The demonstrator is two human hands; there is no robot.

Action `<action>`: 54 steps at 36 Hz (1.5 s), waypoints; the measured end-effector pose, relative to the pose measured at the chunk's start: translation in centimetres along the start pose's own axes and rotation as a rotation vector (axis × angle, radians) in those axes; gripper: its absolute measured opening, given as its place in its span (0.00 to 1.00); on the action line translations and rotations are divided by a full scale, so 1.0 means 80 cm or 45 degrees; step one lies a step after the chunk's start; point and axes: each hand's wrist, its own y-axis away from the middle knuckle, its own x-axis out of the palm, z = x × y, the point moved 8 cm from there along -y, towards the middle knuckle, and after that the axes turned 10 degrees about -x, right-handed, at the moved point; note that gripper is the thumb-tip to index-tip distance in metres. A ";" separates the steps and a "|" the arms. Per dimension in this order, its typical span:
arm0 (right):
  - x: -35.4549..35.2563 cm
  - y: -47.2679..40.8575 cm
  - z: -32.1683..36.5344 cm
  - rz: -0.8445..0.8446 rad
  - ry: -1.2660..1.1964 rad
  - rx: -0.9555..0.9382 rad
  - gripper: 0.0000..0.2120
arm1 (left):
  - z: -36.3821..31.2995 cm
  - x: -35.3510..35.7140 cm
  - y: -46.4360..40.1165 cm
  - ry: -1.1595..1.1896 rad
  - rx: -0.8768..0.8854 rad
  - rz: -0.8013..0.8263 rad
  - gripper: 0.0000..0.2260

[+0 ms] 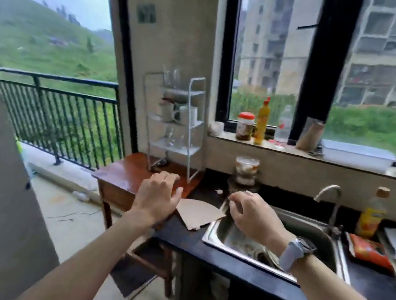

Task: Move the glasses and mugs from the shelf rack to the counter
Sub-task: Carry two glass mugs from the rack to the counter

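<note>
Glasses (171,78) and mugs (179,114) all sit on the rack (191,122), at 12 o'clock from the left hand (157,194); none on the counter (192,242). Task unstarted. Left hand relaxed, empty; right hand (250,215) loosely curled at 3 o'clock, apparently empty.

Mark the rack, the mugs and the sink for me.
rack (195,102): head view, on its white front right post.
mugs (189,115): head view, on the side of the right white mug, middle shelf.
sink (212,232): head view, on its steel left rim.
</note>
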 end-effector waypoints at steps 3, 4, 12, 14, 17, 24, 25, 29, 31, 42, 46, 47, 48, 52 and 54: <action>0.041 -0.065 0.038 0.029 -0.029 -0.103 0.14 | 0.066 -0.014 -0.024 0.029 -0.108 -0.038 0.16; 0.053 -0.085 0.047 0.034 -0.036 -0.129 0.14 | 0.084 -0.016 -0.033 0.044 -0.135 -0.048 0.15; 0.119 -0.268 0.080 0.028 -0.078 -0.306 0.14 | 0.184 -0.026 -0.172 0.157 -0.207 -0.128 0.14; 0.126 -0.323 0.080 0.005 -0.077 -0.333 0.13 | 0.196 -0.027 -0.220 0.163 -0.199 -0.161 0.14; 0.127 -0.405 0.075 -0.046 -0.086 -0.342 0.12 | 0.211 -0.026 -0.294 0.172 -0.186 -0.181 0.14; 0.136 -0.556 0.066 -0.157 -0.105 -0.393 0.12 | 0.266 -0.024 -0.434 0.308 -0.186 -0.244 0.12; 0.138 -0.572 0.065 -0.170 -0.109 -0.405 0.12 | 0.272 -0.022 -0.452 0.325 -0.180 -0.244 0.12; 0.141 -0.641 0.056 -0.253 -0.153 -0.400 0.12 | 0.292 -0.011 -0.528 0.385 -0.165 -0.262 0.12; 0.144 -0.677 0.045 -0.300 -0.151 -0.359 0.12 | 0.297 -0.002 -0.571 0.424 -0.138 -0.268 0.11; 0.140 -0.866 -0.029 -0.549 -0.133 -0.042 0.13 | 0.296 0.075 -0.804 0.696 0.038 -0.065 0.13; 0.137 -0.922 -0.063 -0.588 -0.222 0.145 0.13 | 0.289 0.095 -0.873 0.787 0.069 -0.052 0.12; 0.137 -0.934 -0.071 -0.589 -0.261 0.181 0.12 | 0.287 0.101 -0.888 0.803 0.062 -0.044 0.12; 0.138 -0.945 -0.077 -0.583 -0.301 0.214 0.12 | 0.285 0.109 -0.903 0.825 0.041 -0.020 0.12; 0.141 -0.976 -0.094 -0.625 -0.490 0.314 0.12 | 0.271 0.145 -0.944 1.014 -0.021 0.112 0.12; 0.140 -0.985 -0.098 -0.666 -0.601 0.351 0.13 | 0.260 0.155 -0.953 1.079 -0.011 0.117 0.10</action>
